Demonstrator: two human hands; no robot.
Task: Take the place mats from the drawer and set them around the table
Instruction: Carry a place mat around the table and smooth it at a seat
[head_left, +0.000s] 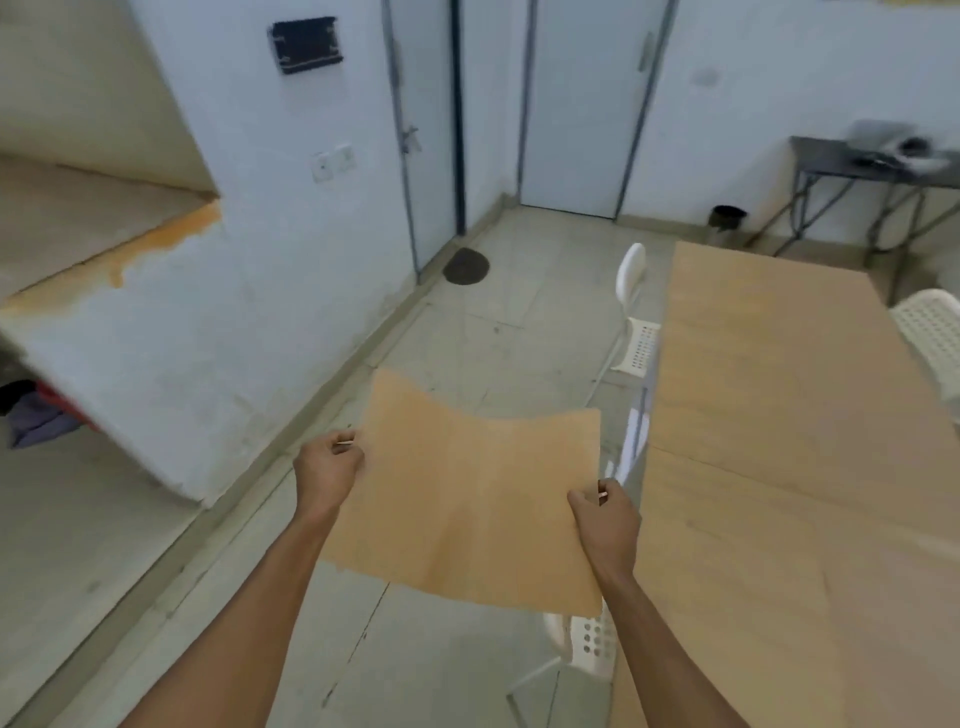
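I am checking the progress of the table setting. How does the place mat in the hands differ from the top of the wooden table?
The place mat hangs in the air over the floor, gripped at its sides by the left hand and right hand; the table stands to the right. The place mat sags and curves; the table top is flat. The place mat is much smaller. Both are light tan.

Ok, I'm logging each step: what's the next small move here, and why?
Probably carry the place mat rightward over the table and lower it. Both the left hand and the right hand grip its side edges, it hangs above the floor, and the tabletop in view shows no mat.
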